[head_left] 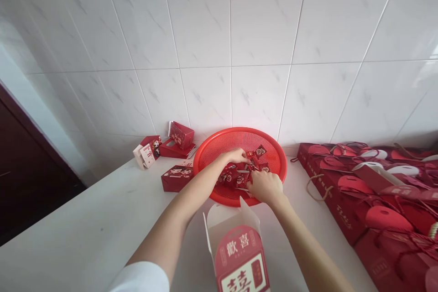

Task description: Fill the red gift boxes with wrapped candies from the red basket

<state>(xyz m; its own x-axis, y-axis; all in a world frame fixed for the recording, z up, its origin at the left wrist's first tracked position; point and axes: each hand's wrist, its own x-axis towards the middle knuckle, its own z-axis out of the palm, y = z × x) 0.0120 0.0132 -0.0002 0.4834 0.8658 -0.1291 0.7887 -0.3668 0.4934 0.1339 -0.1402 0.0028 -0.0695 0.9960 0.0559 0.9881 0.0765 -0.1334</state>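
Both of my hands reach into a red perforated plastic basket [221, 143] holding several red-wrapped candies [242, 179]. My left hand [237, 156] is bent down over the candies with its fingers pinched together at a wrapper near the middle. My right hand [266, 185] comes over the basket's near right side, its fingers curled closed on the candies; the fingertips are partly hidden. Between my forearms stands a red and white gift box [239, 251] with gold-white characters, its top flaps raised and open. What is inside the box does not show.
Small red boxes stand left of the basket: one lying beside it [176, 179], a stacked one [181, 134] and a white-sided one [148, 153]. Many red gift boxes with cords [372, 191] crowd the right side. A tiled wall [205, 96] rises behind the white tabletop [102, 219].
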